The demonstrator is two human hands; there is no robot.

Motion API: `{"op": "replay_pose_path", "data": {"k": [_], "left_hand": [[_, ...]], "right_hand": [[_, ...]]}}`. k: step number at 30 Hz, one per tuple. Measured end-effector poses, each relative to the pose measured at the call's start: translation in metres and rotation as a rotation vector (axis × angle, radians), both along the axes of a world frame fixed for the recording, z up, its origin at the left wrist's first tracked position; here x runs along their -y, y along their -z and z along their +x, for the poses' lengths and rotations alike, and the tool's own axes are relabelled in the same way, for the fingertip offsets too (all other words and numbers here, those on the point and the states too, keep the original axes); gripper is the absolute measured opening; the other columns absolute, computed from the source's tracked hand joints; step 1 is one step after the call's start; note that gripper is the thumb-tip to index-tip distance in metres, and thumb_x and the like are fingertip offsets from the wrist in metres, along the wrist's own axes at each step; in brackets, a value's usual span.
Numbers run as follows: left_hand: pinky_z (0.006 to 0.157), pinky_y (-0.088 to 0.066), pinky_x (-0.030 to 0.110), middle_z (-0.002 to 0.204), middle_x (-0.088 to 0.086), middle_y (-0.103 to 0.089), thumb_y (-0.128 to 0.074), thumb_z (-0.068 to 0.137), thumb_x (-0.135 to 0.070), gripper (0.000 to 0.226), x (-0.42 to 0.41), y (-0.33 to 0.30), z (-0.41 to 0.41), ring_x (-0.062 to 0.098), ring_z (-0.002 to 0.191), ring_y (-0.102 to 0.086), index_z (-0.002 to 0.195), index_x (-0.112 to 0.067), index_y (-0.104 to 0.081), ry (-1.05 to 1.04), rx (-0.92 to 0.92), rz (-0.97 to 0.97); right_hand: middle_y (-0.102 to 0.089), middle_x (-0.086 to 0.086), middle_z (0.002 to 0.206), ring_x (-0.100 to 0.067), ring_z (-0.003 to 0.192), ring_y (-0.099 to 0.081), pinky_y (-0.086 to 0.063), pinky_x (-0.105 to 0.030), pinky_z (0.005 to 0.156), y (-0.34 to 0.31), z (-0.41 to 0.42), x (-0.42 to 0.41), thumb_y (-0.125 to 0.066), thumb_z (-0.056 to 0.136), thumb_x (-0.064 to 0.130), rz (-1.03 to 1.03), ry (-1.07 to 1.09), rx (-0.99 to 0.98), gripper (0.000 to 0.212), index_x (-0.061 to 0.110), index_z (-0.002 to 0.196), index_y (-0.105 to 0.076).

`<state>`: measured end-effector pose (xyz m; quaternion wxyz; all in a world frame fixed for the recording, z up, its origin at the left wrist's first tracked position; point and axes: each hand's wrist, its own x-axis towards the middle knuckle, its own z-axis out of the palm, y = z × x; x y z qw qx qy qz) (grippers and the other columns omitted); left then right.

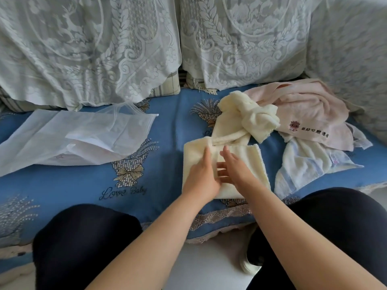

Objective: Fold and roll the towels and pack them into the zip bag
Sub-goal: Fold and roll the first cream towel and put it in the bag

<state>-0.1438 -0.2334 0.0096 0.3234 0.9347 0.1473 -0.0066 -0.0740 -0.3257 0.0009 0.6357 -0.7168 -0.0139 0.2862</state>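
Your left hand (202, 176) and right hand (234, 168) press flat, fingers apparently loose, on the cream towel (240, 122) at frame centre, the zip bag (73, 139) lying left, other towels (310, 114) heaped right.

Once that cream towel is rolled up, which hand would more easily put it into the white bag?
Probably the left hand. The zip bag lies on the person's left, while the right hand is nearer the other towels.
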Motion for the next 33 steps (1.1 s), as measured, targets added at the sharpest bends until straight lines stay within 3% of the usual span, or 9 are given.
{"op": "replay_pose_path", "data": {"k": [3, 6, 8, 10, 13, 17, 23, 28, 33], "left_hand": [[0.082, -0.050, 0.034, 0.127, 0.008, -0.051, -0.048, 0.091, -0.016, 0.079, 0.017, 0.012, 0.002, 0.023, 0.105, -0.056, 0.150, -0.023, 0.004, 0.027, -0.071, -0.031], [0.069, -0.047, 0.030, 0.126, 0.002, -0.051, -0.041, 0.096, -0.017, 0.074, 0.002, 0.013, 0.004, 0.020, 0.090, -0.057, 0.151, -0.028, 0.007, -0.010, -0.115, -0.076], [0.060, -0.041, 0.025, 0.117, -0.003, -0.052, -0.042, 0.097, -0.039, 0.053, -0.012, 0.013, 0.008, 0.018, 0.085, -0.056, 0.146, -0.036, -0.022, -0.013, -0.148, -0.101], [0.056, -0.040, 0.024, 0.101, 0.000, -0.059, -0.037, 0.094, -0.059, 0.043, -0.016, 0.008, 0.007, 0.016, 0.077, -0.056, 0.130, -0.037, -0.048, -0.017, -0.127, -0.070], [0.058, -0.051, 0.020, 0.124, -0.017, -0.050, -0.048, 0.096, -0.022, 0.063, -0.018, 0.009, 0.002, 0.013, 0.086, -0.062, 0.149, -0.036, -0.017, -0.042, -0.080, -0.168], [0.101, -0.041, 0.038, 0.145, 0.001, -0.035, -0.072, 0.077, -0.037, 0.088, -0.032, 0.023, -0.005, 0.024, 0.129, -0.040, 0.148, -0.028, -0.020, -0.328, 0.026, -0.063], [0.066, -0.041, 0.009, 0.120, -0.016, -0.057, -0.072, 0.080, -0.032, 0.068, -0.004, 0.003, -0.002, -0.007, 0.097, -0.055, 0.137, -0.036, -0.036, -0.193, 0.082, -0.476], [0.092, -0.038, 0.015, 0.127, -0.019, -0.051, -0.067, 0.086, -0.030, 0.059, 0.051, -0.002, 0.009, -0.005, 0.115, -0.046, 0.138, -0.031, -0.039, 0.147, 0.110, -0.425], [0.107, -0.033, 0.029, 0.145, 0.001, -0.036, -0.069, 0.084, -0.029, 0.070, 0.059, 0.024, 0.022, 0.015, 0.130, -0.036, 0.143, -0.021, -0.033, -0.039, 0.175, -0.287]], "right_hand": [[-0.064, -0.012, 0.086, -0.022, 0.070, -0.058, -0.049, -0.029, 0.058, 0.010, 0.006, 0.008, -0.046, 0.099, 0.026, -0.192, -0.058, 0.070, 0.018, 0.018, 0.114, -0.049], [-0.061, -0.002, 0.108, -0.014, 0.078, -0.061, -0.049, -0.023, 0.064, 0.018, -0.003, 0.007, -0.054, 0.093, 0.017, -0.296, 0.066, 0.336, 0.043, 0.016, 0.135, -0.043], [-0.058, 0.005, 0.121, -0.009, 0.085, -0.059, -0.045, -0.021, 0.073, 0.018, -0.012, 0.000, -0.051, 0.093, 0.015, -0.245, 0.123, 0.561, 0.041, 0.019, 0.134, -0.047], [-0.058, 0.005, 0.123, -0.009, 0.077, -0.060, -0.045, -0.023, 0.067, 0.013, -0.018, -0.010, -0.045, 0.096, 0.015, -0.016, 0.047, 0.367, 0.043, 0.022, 0.138, -0.044], [-0.056, -0.002, 0.123, -0.014, 0.061, -0.059, -0.048, -0.026, 0.053, 0.011, -0.010, -0.012, -0.037, 0.101, 0.025, 0.044, -0.048, 0.031, 0.047, 0.027, 0.147, -0.029], [-0.052, -0.005, 0.129, -0.009, 0.051, -0.060, -0.049, -0.021, 0.046, 0.015, -0.004, -0.012, -0.037, 0.101, 0.033, -0.050, -0.056, 0.119, 0.051, 0.024, 0.149, -0.022], [-0.043, -0.003, 0.142, -0.027, 0.114, -0.057, -0.054, -0.034, 0.071, 0.000, 0.003, 0.010, -0.045, 0.085, 0.067, -0.085, -0.052, 0.047, 0.084, 0.022, 0.150, -0.018], [-0.063, -0.007, 0.111, -0.023, 0.096, -0.066, -0.056, -0.040, 0.083, -0.012, 0.026, 0.074, -0.072, 0.078, 0.047, -0.077, 0.145, 0.040, 0.065, 0.014, 0.125, -0.042], [-0.069, -0.014, 0.105, -0.024, 0.085, -0.065, -0.054, -0.038, 0.076, 0.015, 0.037, 0.099, -0.065, 0.086, 0.038, -0.333, 0.239, 0.160, 0.043, 0.001, 0.107, -0.062]]}}
